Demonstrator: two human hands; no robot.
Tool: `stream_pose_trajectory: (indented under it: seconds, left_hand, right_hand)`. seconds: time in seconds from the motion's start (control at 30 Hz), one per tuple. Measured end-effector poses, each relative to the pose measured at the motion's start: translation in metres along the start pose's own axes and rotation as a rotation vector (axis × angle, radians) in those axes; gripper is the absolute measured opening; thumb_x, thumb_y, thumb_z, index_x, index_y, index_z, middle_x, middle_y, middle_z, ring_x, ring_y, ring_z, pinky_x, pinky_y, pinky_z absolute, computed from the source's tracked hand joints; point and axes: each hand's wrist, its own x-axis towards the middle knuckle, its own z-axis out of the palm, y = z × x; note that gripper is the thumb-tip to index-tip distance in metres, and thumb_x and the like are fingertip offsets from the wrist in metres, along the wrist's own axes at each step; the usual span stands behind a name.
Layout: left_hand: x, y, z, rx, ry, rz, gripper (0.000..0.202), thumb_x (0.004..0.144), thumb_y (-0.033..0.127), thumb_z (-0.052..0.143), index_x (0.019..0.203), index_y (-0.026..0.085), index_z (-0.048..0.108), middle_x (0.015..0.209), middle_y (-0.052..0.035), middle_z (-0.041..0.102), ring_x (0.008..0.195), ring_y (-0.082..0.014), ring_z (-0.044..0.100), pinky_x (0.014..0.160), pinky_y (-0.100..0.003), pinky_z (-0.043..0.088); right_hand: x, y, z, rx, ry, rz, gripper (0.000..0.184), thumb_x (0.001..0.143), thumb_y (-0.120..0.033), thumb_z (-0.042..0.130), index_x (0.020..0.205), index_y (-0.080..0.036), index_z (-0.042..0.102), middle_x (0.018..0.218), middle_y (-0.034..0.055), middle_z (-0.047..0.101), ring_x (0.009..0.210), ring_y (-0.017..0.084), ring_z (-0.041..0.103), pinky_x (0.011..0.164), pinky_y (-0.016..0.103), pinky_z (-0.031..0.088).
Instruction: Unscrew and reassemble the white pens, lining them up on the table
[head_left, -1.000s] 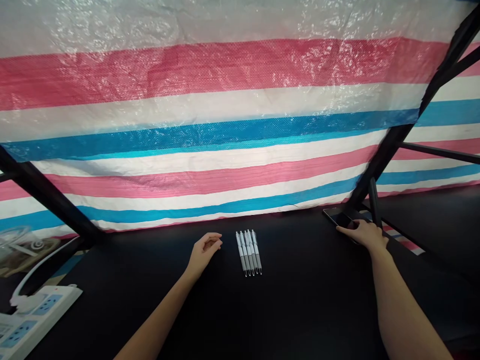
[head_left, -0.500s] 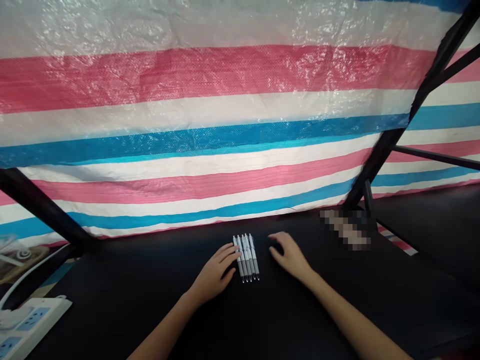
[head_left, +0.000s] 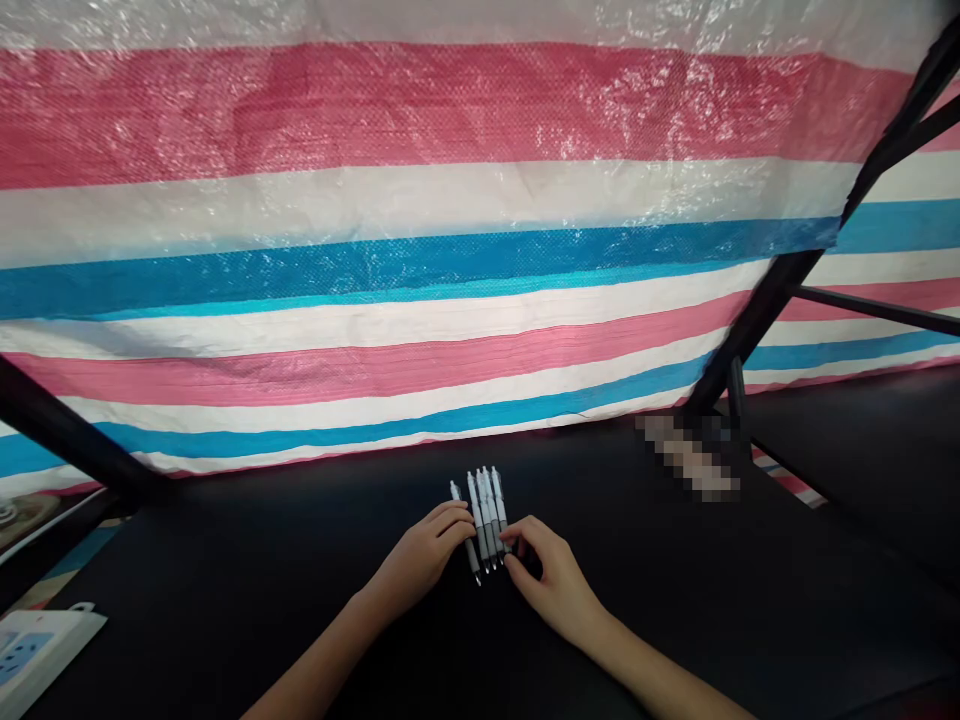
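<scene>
Several white and grey pens (head_left: 482,515) lie side by side on the black table (head_left: 675,600), tips toward me. My left hand (head_left: 424,555) rests at their left side, fingers curled onto the leftmost pen, which sits a little lower than the others. At their right side, my right hand (head_left: 547,575) has its fingertips pinched at the lower end of the rightmost pens. Neither hand has lifted a pen off the table.
A red, white and blue striped tarp (head_left: 450,250) hangs behind the table. Black frame bars (head_left: 787,270) slant at the right and left. A blurred object (head_left: 686,455) lies at the back right. A white power strip (head_left: 37,650) sits at the lower left.
My right hand has left the object at the back right and come to the pens. My left hand has closed in on their left side, and the leftmost pen has slid nearer to me.
</scene>
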Motion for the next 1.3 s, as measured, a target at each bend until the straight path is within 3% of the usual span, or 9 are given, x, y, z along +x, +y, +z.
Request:
stream_pose_trajectory:
  seconds: [0.2, 0.73, 0.8, 0.87, 0.93, 1.03, 1.1, 1.3]
  left_hand:
    - [0.012, -0.001, 0.004, 0.073, -0.046, 0.057, 0.027, 0.091, 0.003, 0.046, 0.107, 0.015, 0.064, 0.115, -0.0104, 0.071, 0.123, -0.0265, 0.057, 0.099, -0.042, 0.054]
    - [0.013, 0.003, -0.002, 0.157, -0.073, 0.113, 0.028, 0.092, 0.004, 0.044, 0.106, 0.019, 0.064, 0.113, -0.0088, 0.071, 0.114, -0.0253, 0.061, 0.094, -0.042, 0.053]
    - [0.013, 0.006, -0.005, 0.175, -0.062, 0.105, 0.03, 0.092, 0.004, 0.043, 0.105, 0.019, 0.065, 0.108, -0.0083, 0.071, 0.111, -0.0253, 0.062, 0.093, -0.042, 0.052]
    - [0.011, 0.013, -0.008, 0.207, -0.04, 0.091, 0.031, 0.092, 0.003, 0.041, 0.104, 0.019, 0.065, 0.101, -0.0079, 0.071, 0.106, -0.0251, 0.063, 0.095, -0.044, 0.049]
    - [0.005, 0.024, -0.012, 0.237, -0.002, 0.081, 0.031, 0.092, 0.003, 0.04, 0.104, 0.019, 0.065, 0.095, -0.0075, 0.07, 0.097, -0.024, 0.063, 0.095, -0.046, 0.047]
    - [-0.007, 0.044, -0.016, 0.246, 0.02, 0.094, 0.027, 0.095, 0.009, 0.044, 0.11, 0.019, 0.064, 0.092, -0.0076, 0.068, 0.082, -0.0213, 0.063, 0.075, -0.037, 0.052]
    - [-0.013, 0.056, -0.018, 0.24, 0.0, 0.109, 0.026, 0.096, 0.012, 0.045, 0.114, 0.018, 0.062, 0.089, -0.0072, 0.068, 0.075, -0.02, 0.061, 0.066, -0.033, 0.05]
    - [-0.015, 0.068, -0.018, 0.302, -0.003, 0.176, 0.028, 0.095, 0.01, 0.044, 0.117, 0.016, 0.06, 0.081, -0.0052, 0.068, 0.067, -0.0196, 0.063, 0.056, -0.03, 0.048]
  right_hand:
    - [0.009, 0.009, -0.002, -0.009, -0.003, -0.025, 0.02, 0.081, -0.002, 0.05, 0.089, -0.019, 0.057, 0.085, 0.0023, 0.055, 0.078, 0.017, 0.056, 0.071, 0.029, 0.047]
    - [0.024, 0.02, -0.024, 0.011, -0.14, -0.136, 0.034, 0.08, 0.0, 0.052, 0.103, -0.023, 0.062, 0.106, 0.0053, 0.057, 0.102, 0.021, 0.054, 0.092, 0.035, 0.045]
    - [0.019, 0.015, -0.025, 0.024, -0.088, -0.081, 0.027, 0.084, -0.006, 0.052, 0.103, -0.021, 0.061, 0.108, 0.0064, 0.055, 0.095, 0.019, 0.056, 0.087, 0.034, 0.046]
    - [0.012, 0.007, -0.025, 0.037, -0.045, -0.015, 0.014, 0.09, -0.014, 0.05, 0.098, -0.019, 0.06, 0.097, 0.0053, 0.057, 0.08, 0.017, 0.056, 0.073, 0.03, 0.048]
    - [0.002, -0.002, -0.022, 0.107, -0.107, 0.054, 0.016, 0.096, -0.025, 0.045, 0.093, -0.019, 0.06, 0.08, 0.0013, 0.059, 0.063, 0.013, 0.053, 0.059, 0.025, 0.045]
    - [-0.012, -0.013, -0.017, 0.391, -0.432, 0.223, 0.026, 0.099, -0.038, 0.041, 0.103, -0.018, 0.058, 0.073, -0.0008, 0.063, 0.049, 0.008, 0.046, 0.046, 0.02, 0.036]
    - [-0.018, -0.018, -0.015, 0.505, -0.568, 0.308, 0.029, 0.098, -0.041, 0.042, 0.101, -0.017, 0.057, 0.066, -0.0025, 0.06, 0.045, 0.007, 0.041, 0.043, 0.019, 0.031]
    - [-0.016, -0.023, -0.023, 0.322, -0.503, 0.252, 0.025, 0.094, -0.025, 0.05, 0.071, -0.018, 0.057, 0.056, -0.0058, 0.05, 0.052, 0.008, 0.044, 0.052, 0.02, 0.033]
